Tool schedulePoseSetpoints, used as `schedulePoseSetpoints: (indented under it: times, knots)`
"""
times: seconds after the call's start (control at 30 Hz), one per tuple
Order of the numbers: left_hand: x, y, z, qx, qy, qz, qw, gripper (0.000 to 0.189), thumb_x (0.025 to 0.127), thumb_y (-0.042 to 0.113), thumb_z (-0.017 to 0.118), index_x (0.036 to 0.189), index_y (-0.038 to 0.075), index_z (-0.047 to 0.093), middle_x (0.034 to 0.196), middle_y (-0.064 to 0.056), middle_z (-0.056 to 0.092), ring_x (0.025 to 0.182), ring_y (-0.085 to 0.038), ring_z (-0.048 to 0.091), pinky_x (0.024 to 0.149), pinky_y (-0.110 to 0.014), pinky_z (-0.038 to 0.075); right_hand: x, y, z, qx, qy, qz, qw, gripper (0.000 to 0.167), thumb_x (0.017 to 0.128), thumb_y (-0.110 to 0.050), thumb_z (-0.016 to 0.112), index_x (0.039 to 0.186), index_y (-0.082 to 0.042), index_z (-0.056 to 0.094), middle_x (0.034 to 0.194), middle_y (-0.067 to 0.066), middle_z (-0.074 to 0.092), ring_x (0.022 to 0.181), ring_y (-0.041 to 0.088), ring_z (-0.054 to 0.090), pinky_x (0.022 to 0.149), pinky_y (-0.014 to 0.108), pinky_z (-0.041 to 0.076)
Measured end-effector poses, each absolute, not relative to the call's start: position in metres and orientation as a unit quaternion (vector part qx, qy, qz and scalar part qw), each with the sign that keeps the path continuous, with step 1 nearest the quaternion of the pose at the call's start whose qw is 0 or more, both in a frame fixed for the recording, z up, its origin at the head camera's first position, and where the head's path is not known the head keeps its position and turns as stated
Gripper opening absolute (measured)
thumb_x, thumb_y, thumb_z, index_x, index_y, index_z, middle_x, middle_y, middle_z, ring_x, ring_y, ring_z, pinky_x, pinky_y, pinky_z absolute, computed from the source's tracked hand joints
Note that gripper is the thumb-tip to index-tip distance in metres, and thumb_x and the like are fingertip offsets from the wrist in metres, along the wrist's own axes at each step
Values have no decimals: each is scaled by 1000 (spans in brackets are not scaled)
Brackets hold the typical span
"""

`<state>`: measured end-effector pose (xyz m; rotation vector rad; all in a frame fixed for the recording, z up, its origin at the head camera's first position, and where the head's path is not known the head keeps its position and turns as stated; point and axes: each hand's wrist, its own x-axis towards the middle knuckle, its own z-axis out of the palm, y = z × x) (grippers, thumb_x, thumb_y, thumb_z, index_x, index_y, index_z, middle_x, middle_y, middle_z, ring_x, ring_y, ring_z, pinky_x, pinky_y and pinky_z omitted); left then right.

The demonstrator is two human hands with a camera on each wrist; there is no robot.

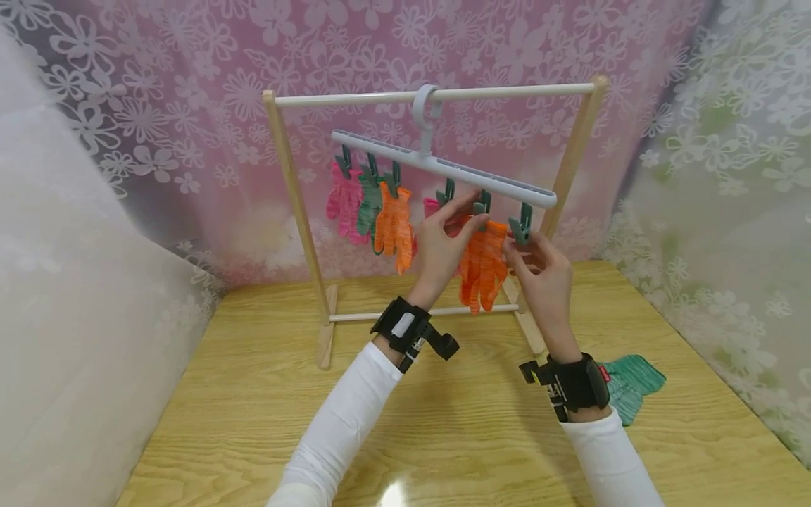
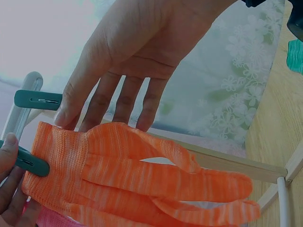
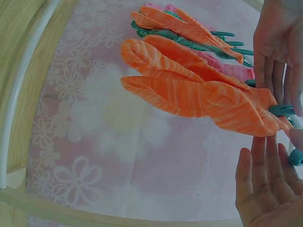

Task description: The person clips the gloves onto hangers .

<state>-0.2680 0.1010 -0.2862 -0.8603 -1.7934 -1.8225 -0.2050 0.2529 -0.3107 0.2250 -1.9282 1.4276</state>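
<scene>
A grey hanger (image 1: 443, 167) with green clips hangs tilted on a wooden rack. My left hand (image 1: 437, 246) pinches a green clip (image 2: 31, 161) at the cuff of an orange knit glove (image 1: 484, 264); its thumb lies on the clip. With thumb and index finger my right hand (image 1: 545, 278) pinches the other corner of that cuff, its remaining fingers spread behind in the left wrist view. Close above the right hand hangs the end clip (image 1: 521, 224). A pink glove (image 1: 431, 206) shows partly behind my left hand.
Left on the hanger are clipped a pink glove (image 1: 346, 204), a green glove (image 1: 369, 208) and an orange glove (image 1: 394, 222). A green glove (image 1: 633, 384) lies on the table beside my right wrist. The rack's post (image 1: 573, 155) stands behind the right hand.
</scene>
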Motion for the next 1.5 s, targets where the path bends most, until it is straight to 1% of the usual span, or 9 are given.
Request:
schedulePoseSetpoints:
  times: [0.23, 0.37, 0.57, 0.67, 0.77, 0.93, 1.1, 1.33, 1.5]
  knots:
    - [-270, 99, -290, -329, -610, -680, 241, 39, 90, 5, 75, 128, -1, 67, 121, -18, 70, 106, -27, 70, 92, -33, 58, -211, 261, -322, 88, -744, 557, 358, 28, 96, -12, 72, 122, -2, 71, 96, 0, 75, 74, 4, 69, 66, 15, 55]
    - [-265, 96, -289, -324, -613, -678, 244, 36, 91, 1, 74, 126, -4, 68, 120, -21, 70, 104, -33, 70, 90, -37, 59, -208, 260, -321, 87, -741, 563, 356, 27, 96, -5, 69, 122, 4, 69, 97, 4, 76, 75, 7, 70, 67, 16, 56]
    - [-246, 88, -279, -318, -604, -685, 257, 29, 94, -6, 67, 122, -11, 66, 117, -26, 69, 103, -39, 69, 92, -45, 58, -208, 262, -325, 88, -737, 571, 350, 25, 97, -7, 69, 121, 2, 70, 94, -10, 73, 75, 7, 69, 66, 20, 58]
    - [-240, 86, -275, -313, -607, -681, 266, 24, 96, -4, 66, 119, -11, 67, 111, -25, 71, 99, -37, 69, 90, -44, 58, -208, 264, -329, 90, -735, 575, 348, 24, 97, -11, 70, 121, -4, 72, 96, -12, 72, 76, 7, 69, 66, 21, 58]
    - [-245, 88, -278, -315, -613, -675, 264, 21, 97, 1, 66, 117, -7, 70, 108, -22, 72, 96, -35, 70, 87, -39, 59, -208, 266, -332, 102, -732, 575, 350, 24, 98, -12, 69, 121, -6, 72, 99, -7, 73, 76, 8, 69, 66, 21, 58]
    - [-251, 95, -280, -343, -632, -653, 239, 21, 99, 8, 66, 119, 1, 71, 112, -15, 74, 98, -25, 71, 86, -27, 58, -208, 267, -334, 110, -733, 573, 349, 25, 99, -11, 68, 123, -6, 71, 102, -6, 72, 77, 7, 68, 66, 20, 57]
    - [-244, 105, -273, -388, -642, -614, 244, 24, 98, 8, 68, 121, 2, 70, 116, -12, 73, 100, -19, 72, 86, -22, 57, -206, 263, -332, 100, -734, 577, 343, 25, 98, -8, 68, 122, -4, 71, 101, -7, 72, 76, 6, 68, 65, 17, 56]
    - [-235, 118, -268, -381, -694, -560, 246, 31, 97, 13, 70, 127, 2, 68, 116, -11, 73, 102, -16, 71, 88, -14, 53, -190, 250, -316, 104, -752, 558, 336, 25, 98, -1, 65, 121, 8, 67, 102, 12, 71, 74, 5, 68, 66, 14, 55]
    - [-234, 121, -269, -373, -701, -558, 240, 29, 96, 13, 71, 124, 3, 69, 115, -9, 73, 103, -14, 71, 87, -13, 53, -182, 246, -314, 112, -767, 541, 325, 25, 99, -2, 64, 122, 8, 67, 103, 24, 71, 73, 3, 68, 67, 14, 55]
